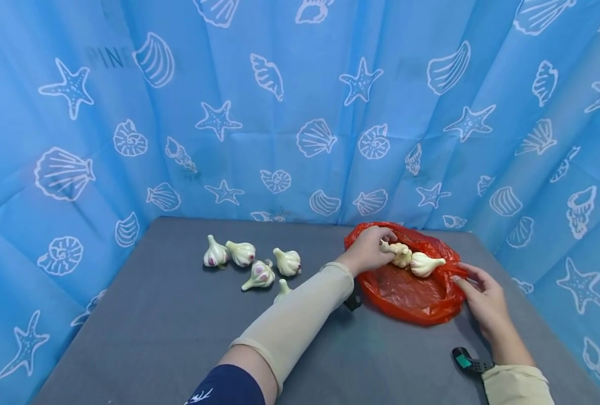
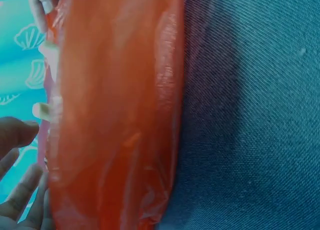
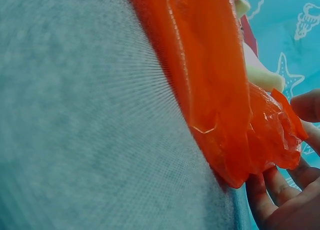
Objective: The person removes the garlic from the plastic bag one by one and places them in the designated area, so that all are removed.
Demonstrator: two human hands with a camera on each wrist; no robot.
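Observation:
A red plastic bag [image 1: 406, 292] lies with its mouth spread wide on the grey table. Inside it are a white garlic bulb [image 1: 423, 264] and a knobbly cream-coloured bulb [image 1: 402, 256] beside it. My left hand [image 1: 370, 247] reaches over the bag's left rim, fingertips next to the knobbly bulb. In the left wrist view, the thumb and fingers [image 2: 22, 190] of that hand are spread apart with nothing seen between them. At the bag's right side, my right hand [image 1: 484, 295] pinches the gathered plastic edge, also seen in the right wrist view.
Several garlic bulbs [image 1: 258, 275] with purple marks lie on the left half of the grey table [image 1: 143, 337]; my left forearm partly covers one [image 1: 282, 289]. A blue curtain [image 1: 300, 112] with shell prints stands behind and at both sides.

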